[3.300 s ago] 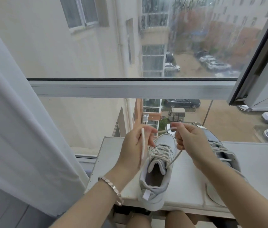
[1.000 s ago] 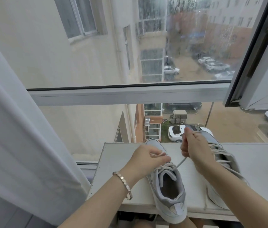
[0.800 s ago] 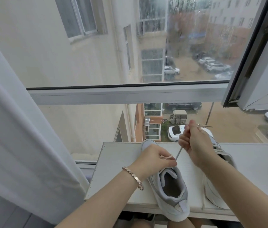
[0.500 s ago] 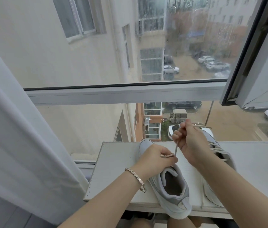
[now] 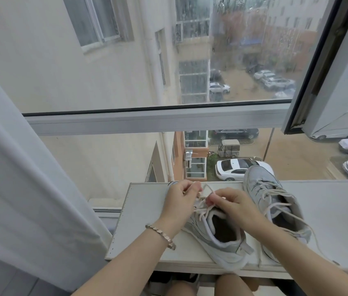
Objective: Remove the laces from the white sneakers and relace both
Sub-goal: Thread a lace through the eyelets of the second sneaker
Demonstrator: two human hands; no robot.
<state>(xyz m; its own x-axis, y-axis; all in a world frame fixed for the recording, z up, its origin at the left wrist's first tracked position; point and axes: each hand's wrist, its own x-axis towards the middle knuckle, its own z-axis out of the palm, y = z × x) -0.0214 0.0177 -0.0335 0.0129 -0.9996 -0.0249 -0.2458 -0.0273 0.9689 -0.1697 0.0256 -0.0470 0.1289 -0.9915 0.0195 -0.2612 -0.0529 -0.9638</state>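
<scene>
The near sneaker lies on the worktop at lower centre of the frame, heel toward the camera. The left hand and the right hand sit over its forefoot, fingers curled, each pinching the lace. The second sneaker, laced, stands just right of the right hand.

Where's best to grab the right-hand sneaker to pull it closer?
Take the right sneaker by its heel collar, coming from the near edge of the ledge: the heel faces the person, the toe points at the window, and the mouth gapes open, so it should hook easily from inside.
</scene>
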